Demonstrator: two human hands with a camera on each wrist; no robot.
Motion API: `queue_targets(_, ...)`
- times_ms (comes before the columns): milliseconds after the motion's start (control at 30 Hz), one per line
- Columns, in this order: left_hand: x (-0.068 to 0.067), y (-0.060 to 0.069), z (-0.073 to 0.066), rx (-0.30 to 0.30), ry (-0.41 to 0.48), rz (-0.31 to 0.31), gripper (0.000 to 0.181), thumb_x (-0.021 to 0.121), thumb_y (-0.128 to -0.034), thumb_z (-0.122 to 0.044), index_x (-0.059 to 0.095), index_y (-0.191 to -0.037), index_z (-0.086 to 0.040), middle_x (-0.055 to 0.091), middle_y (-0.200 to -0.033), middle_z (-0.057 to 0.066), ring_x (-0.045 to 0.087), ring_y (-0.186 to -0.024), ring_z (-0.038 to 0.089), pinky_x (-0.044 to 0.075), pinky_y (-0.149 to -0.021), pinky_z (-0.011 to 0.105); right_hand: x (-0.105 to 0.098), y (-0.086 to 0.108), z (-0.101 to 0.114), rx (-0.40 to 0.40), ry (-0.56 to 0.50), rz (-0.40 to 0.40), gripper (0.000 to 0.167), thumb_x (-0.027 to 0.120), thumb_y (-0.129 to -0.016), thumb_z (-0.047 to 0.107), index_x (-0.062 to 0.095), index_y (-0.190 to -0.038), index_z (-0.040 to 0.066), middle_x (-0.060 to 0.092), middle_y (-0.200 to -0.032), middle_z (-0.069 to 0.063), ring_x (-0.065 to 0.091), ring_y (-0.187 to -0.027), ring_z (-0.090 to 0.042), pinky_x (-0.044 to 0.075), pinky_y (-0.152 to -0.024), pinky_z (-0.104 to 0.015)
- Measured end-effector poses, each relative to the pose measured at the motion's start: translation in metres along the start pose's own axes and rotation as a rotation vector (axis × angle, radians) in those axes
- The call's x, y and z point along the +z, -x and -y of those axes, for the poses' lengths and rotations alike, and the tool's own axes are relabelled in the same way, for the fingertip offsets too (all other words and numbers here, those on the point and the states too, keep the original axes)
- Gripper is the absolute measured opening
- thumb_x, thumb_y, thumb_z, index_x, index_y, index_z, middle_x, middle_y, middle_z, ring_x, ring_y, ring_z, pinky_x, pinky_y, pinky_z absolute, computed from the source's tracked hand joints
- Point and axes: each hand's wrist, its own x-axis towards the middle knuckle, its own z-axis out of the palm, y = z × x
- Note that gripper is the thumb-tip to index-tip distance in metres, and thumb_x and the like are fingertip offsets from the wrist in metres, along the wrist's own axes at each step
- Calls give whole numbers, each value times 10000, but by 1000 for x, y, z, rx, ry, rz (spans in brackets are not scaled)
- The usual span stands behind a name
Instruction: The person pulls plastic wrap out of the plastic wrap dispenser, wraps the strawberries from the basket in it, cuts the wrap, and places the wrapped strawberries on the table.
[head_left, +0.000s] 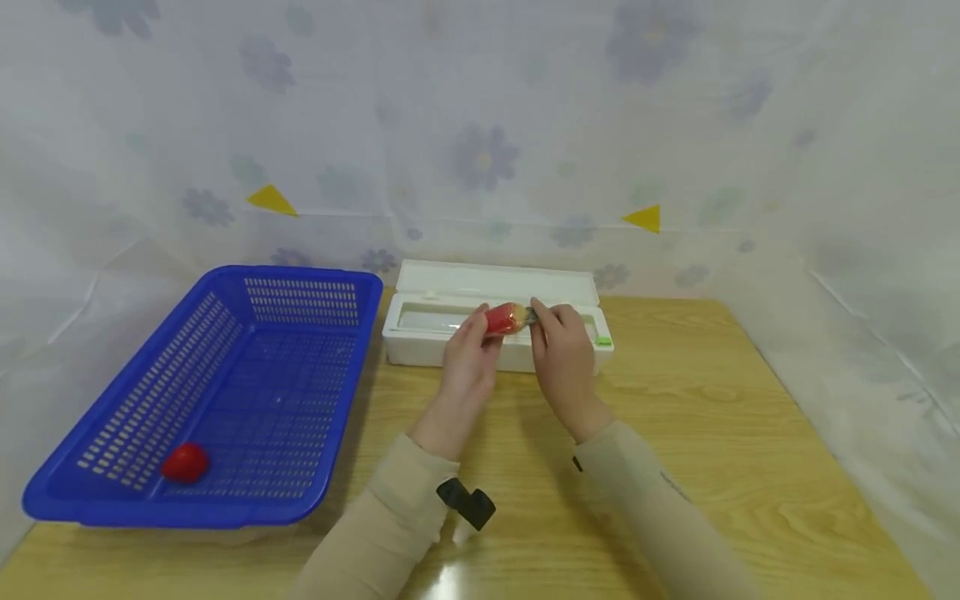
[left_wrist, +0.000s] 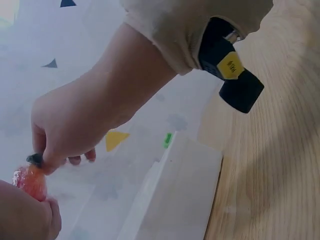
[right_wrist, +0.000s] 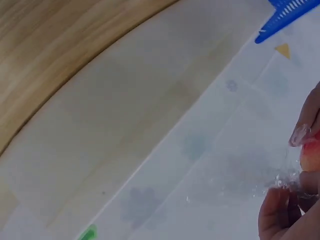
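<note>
The red-and-yellow item (head_left: 506, 319), held up near the open white box (head_left: 420, 350), will probably handle as light and firm but slippery in its clear film (right_wrist: 286, 181), so is best cradled round its body. The red part is gripped by the left hand (head_left: 471, 357), the dark tip (head_left: 532, 316) pinched by the right hand (head_left: 561, 357). Its long axis is held crosswise, yellow end pointed right.

Piece (head_left: 504, 318): red, yellowish toward dark tip; held near-horizontal, mid-frame, tip pointing right. Clear film (right_wrist: 282, 181) around it, shiny, crinkled, bunched beside yellowish end.
</note>
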Motion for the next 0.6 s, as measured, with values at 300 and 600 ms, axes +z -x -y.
queue_targets(300, 1, 11, 5, -21, -225, 133, 384, 357, -1010, -130, 373, -1353, 42, 420, -1387, 143, 443, -1200, 204, 354, -1059, 342, -14, -28, 12, 673, -694, 46, 228, 519, -921, 83, 628, -1089, -27, 627, -923, -123, 611, -765, -110, 532, -677, -195)
queue_targets(600, -1, 6, 12, 80, -503, 57, 338, 497, -959, -146, 490, -1270, -15, 523, -1317, 148, 495, -1168, 199, 357, -1046, 356, -18, -38, 7, 1041, -1091, 180, 214, 465, -974, 152, 587, -1032, -14, 628, -710, 51, 612, -657, -46, 540, -635, -188)
